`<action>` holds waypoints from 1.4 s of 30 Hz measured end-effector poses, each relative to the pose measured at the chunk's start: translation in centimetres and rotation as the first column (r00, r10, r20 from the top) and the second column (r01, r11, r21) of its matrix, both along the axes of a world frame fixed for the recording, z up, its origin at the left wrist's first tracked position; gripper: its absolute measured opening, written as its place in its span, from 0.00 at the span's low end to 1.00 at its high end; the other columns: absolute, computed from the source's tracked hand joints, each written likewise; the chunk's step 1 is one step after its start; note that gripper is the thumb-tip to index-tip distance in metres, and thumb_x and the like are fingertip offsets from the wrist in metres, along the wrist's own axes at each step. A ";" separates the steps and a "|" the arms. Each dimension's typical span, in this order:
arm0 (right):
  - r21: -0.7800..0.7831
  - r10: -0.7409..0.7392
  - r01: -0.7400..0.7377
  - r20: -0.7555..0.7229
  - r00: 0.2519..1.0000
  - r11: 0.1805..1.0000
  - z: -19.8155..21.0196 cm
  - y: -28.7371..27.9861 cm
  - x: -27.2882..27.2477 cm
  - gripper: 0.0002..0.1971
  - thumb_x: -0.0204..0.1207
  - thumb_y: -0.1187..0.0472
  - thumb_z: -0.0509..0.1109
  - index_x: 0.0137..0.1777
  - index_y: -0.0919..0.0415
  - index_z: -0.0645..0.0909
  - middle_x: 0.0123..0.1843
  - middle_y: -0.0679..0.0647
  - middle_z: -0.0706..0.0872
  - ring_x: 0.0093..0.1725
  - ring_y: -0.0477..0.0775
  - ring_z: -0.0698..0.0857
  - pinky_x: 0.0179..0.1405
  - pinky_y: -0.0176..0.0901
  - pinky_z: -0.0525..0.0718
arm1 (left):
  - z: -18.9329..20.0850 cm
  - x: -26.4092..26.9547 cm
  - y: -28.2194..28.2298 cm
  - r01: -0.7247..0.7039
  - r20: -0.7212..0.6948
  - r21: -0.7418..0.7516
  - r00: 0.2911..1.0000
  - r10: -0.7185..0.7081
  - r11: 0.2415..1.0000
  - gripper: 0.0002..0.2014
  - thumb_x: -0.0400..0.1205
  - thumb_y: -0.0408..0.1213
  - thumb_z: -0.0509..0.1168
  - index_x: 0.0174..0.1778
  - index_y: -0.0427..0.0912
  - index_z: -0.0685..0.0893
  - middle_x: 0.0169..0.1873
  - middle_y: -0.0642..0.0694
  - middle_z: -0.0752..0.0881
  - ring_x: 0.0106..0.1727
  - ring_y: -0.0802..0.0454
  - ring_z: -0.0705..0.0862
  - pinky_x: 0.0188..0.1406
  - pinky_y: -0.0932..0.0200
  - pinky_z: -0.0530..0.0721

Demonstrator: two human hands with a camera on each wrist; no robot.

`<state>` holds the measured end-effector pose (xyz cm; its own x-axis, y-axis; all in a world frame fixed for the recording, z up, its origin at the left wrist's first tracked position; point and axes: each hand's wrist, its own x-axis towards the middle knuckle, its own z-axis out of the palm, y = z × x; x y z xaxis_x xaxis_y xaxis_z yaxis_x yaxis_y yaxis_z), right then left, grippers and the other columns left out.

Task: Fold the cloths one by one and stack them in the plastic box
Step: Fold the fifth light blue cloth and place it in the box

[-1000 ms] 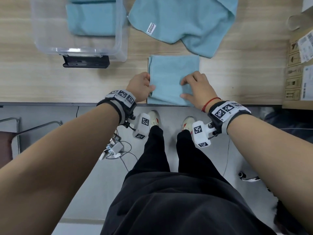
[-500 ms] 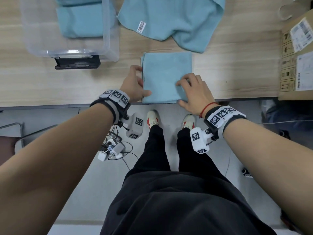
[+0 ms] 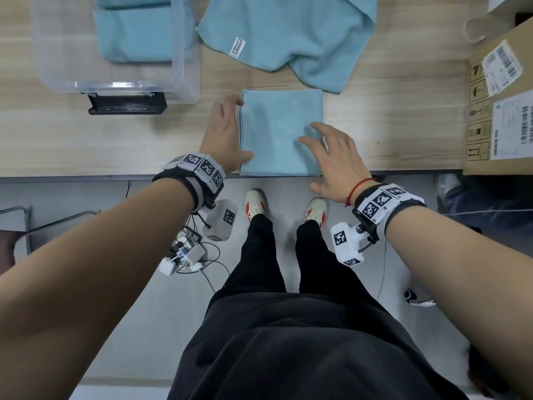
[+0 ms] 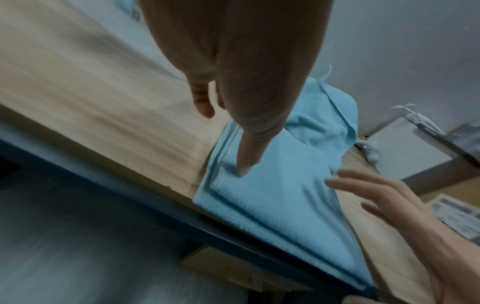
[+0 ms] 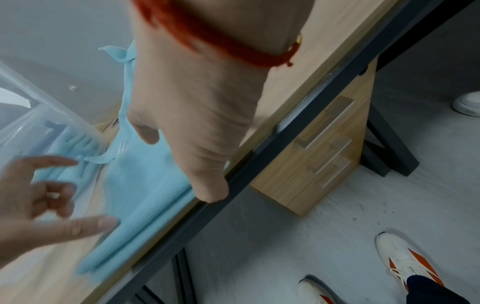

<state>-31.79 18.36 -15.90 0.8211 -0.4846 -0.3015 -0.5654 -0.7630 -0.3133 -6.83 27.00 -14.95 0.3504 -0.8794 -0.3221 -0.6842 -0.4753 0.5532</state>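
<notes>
The folded light-blue microfibre cloth (image 3: pixel 281 131) lies as a neat square at the near edge of the pale wooden table (image 3: pixel 389 125), its front hem flush with the table's dark rim. A second ago both hands were curled on it, pressing the last fold flat. Now the left hand (image 3: pixel 223 134) has slid to the cloth's left edge, fingers straight along the side, the thumb pressing the top near the front corner; it clasps nothing. The right hand (image 3: pixel 336 161) has opened too, fingers spread and relaxed, fingertips just over or lightly on the cloth's right part, thumb past the table edge; whether they touch I cannot tell for certain.

This reads as the folding of this cloth being done and the hands setting up to scoop it from both sides.

Beyond it, to the left, the clear plastic box (image 3: pixel 184 70) already holds folded blue cloths (image 3: pixel 138 36). An unfolded light-blue cloth with a small label (image 3: pixel 288 33) lies just behind the folded square. Brown cardboard cartons (image 3: pixel 501 116) stand at the right.
</notes>
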 end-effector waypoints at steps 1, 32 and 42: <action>-0.001 0.034 -0.034 -0.020 0.999 0.999 -0.1 0.1 0.3 0.53 0.55 0.49 0.80 0.82 0.53 0.59 0.85 0.61 0.54 0.83 0.63 0.57 0.81 0.61 0.58 | 0.2 0.0 -0.1 0.099 0.066 -0.041 0.993 -0.096 0.994 0.44 0.62 0.34 0.78 0.74 0.44 0.67 0.66 0.41 0.70 0.64 0.44 0.72 0.65 0.54 0.75; 0.529 -0.589 0.487 0.029 0.808 0.695 1.1 -5.6 3.1 0.09 0.78 0.55 0.63 0.43 0.60 0.81 0.35 0.53 0.80 0.39 0.53 0.77 0.38 0.43 0.71 | 1.0 1.4 -1.1 0.137 -0.273 0.283 0.960 -0.058 0.949 0.14 0.71 0.49 0.78 0.44 0.47 0.84 0.37 0.51 0.84 0.41 0.51 0.82 0.39 0.60 0.78; 0.451 -0.610 0.542 0.007 0.792 0.709 -0.1 -7.6 5.0 0.15 0.84 0.47 0.59 0.58 0.54 0.81 0.47 0.56 0.86 0.50 0.60 0.82 0.47 0.45 0.76 | -0.5 1.7 -2.3 -0.212 -0.392 0.262 0.868 0.305 0.941 0.42 0.73 0.71 0.59 0.45 0.26 0.86 0.36 0.38 0.85 0.38 0.48 0.82 0.39 0.51 0.79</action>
<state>-26.82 10.75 -16.03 0.4726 -0.7380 -0.4817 -0.7734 -0.0852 -0.6281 -5.18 24.72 -15.40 0.3460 -0.6746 -0.6520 -0.2443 -0.7358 0.6316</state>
